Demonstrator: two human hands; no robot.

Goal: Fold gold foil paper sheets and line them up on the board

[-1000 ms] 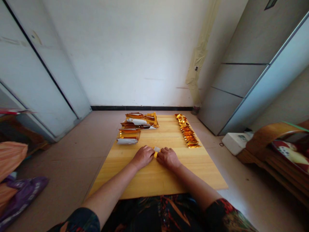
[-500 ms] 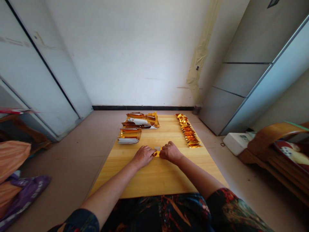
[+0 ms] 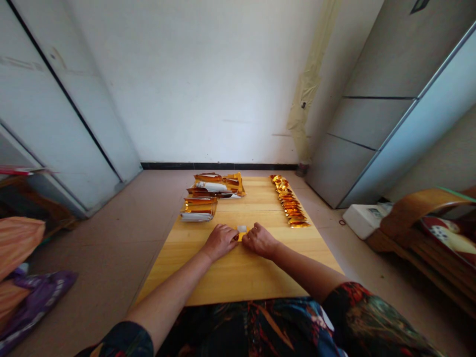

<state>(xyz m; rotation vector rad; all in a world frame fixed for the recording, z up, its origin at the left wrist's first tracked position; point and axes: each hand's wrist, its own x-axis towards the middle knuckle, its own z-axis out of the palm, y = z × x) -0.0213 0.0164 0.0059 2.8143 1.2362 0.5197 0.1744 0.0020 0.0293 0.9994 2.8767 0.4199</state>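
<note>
The left hand [image 3: 222,240] and the right hand [image 3: 261,241] are close together over the middle of the wooden table [image 3: 238,277]. Between them is a small gold wrapper [image 3: 241,238], lying on the table. Its far end has a pale gray patch. The left grip is pinching the wrapper's left side, with the fingers bent over. The right grip is pinching its right side, with the fingers curled in. The very tips of the fingers are too hidden to see well.

On the left of the table, past the left hand, is a near stack of gold and white wrappers [image 3: 199,208]. A bigger far pile of wrappers [image 3: 217,186] lies just behind it. One white piece in that pile looks rolled. On the right side, a row of shiny gold packets [image 3: 290,203] runs from near to far, packed snugly side by side. On the floor at the right is a white box [image 3: 360,220], beside a brown wooden seat [image 3: 412,213].
</note>
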